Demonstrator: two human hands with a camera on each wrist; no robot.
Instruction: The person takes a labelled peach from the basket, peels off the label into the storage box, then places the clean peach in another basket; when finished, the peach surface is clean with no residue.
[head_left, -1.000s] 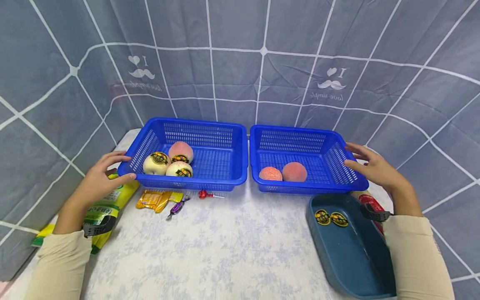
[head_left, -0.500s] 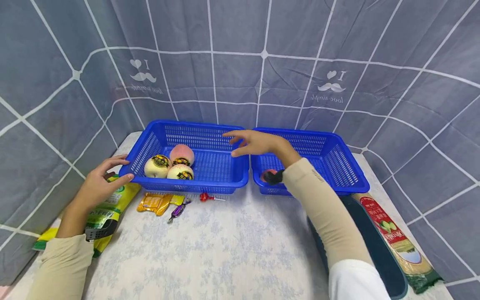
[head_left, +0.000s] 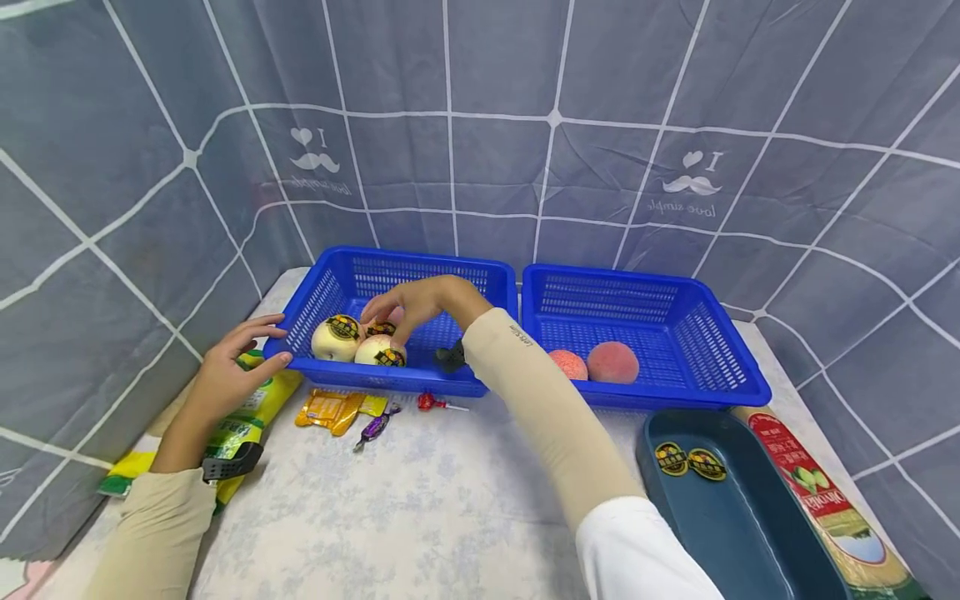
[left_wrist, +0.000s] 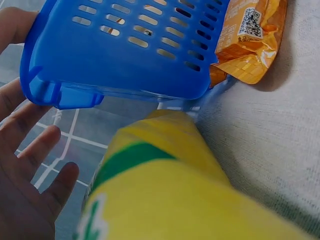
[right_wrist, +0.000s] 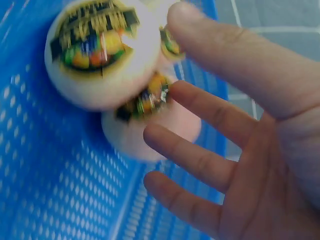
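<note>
My right hand [head_left: 415, 304] is over the left blue basket [head_left: 431, 382], its thumb and fingers spread close above the fruit. In the right wrist view, the fingertips [right_wrist: 155, 135] overlap a pinkish peach [right_wrist: 172, 122] with a black-and-gold sticker, and the thumb lies above. Two pale peaches, one at the left [head_left: 330, 343] and one in front [head_left: 372, 352], bear similar stickers. The pink peach is largely hidden by my hand in the head view. My left hand [head_left: 228, 371] touches the basket's left end, fingers loosely extended along its rim.
A second blue basket [head_left: 675, 396] holds two reddish peaches [head_left: 613, 362]. A teal tub [head_left: 742, 517] with two loose stickers and a red packet [head_left: 795, 475] lie right. A yellow-green bag [head_left: 273, 400], an orange-wrapped snack [head_left: 326, 408], a purple candy [head_left: 377, 425] and a lollipop [head_left: 427, 402] lie left.
My right hand has moved left from the right basket's far end, across both baskets, to the peaches in the left one. My left hand stays at the rim. The head view has shifted slightly.
</note>
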